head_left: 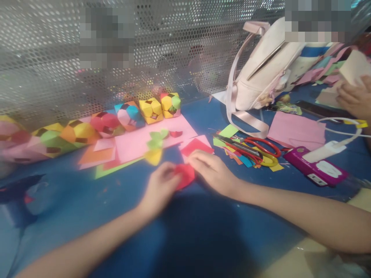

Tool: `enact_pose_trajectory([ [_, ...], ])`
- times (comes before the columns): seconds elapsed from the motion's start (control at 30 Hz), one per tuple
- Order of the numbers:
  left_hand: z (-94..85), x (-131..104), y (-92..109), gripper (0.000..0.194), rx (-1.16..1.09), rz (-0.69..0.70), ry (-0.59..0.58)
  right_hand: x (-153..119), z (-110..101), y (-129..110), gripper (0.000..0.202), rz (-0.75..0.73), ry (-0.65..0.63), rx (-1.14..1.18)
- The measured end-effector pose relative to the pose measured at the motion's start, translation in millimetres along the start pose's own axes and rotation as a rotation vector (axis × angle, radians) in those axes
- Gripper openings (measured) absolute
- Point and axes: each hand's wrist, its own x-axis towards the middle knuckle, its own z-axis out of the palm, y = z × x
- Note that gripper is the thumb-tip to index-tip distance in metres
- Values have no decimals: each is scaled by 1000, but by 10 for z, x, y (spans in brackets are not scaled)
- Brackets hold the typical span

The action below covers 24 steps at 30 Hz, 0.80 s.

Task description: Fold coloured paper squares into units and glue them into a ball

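A red paper piece (186, 177) is between my two hands, above the blue table (130, 208). My left hand (162, 183) pinches its left side with thumb and fingers. At the piece's upper right edge, the fingers of my right hand (211, 170) are closed together on it. Just behind my right hand lies a flat red paper (197, 146) on pink paper. Folded green paper pieces (156, 141) and a yellow one (153, 156) rest beyond my left hand. The picture is smeared by motion, so the folds in the red piece cannot be made out.
Folded paper balls (106, 123) line a perforated metal panel (185, 46). Scissors (246, 148) lie on paper scraps, beside a purple power strip (315, 166). A white backpack (261, 65) stands at the back right. A blue glue gun (19, 197) is at left; another person's hand (355, 96) holds paper at far right.
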Motion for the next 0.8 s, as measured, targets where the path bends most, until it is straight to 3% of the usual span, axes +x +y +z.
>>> enact_pose_trajectory([
  [0.13,-7,6,-9,9,2,3,-13,77,17,93,30,249,-51,318],
  [0.27,-11,14,-20,6,3,24,-14,117,40,187,37,367,-78,575],
  [0.47,-13,25,1,7,14,-17,-40,85,30,122,13,316,-144,302],
  [0.8,-9,26,-6,8,-6,-22,-70,43,69,85,9,247,-121,125],
])
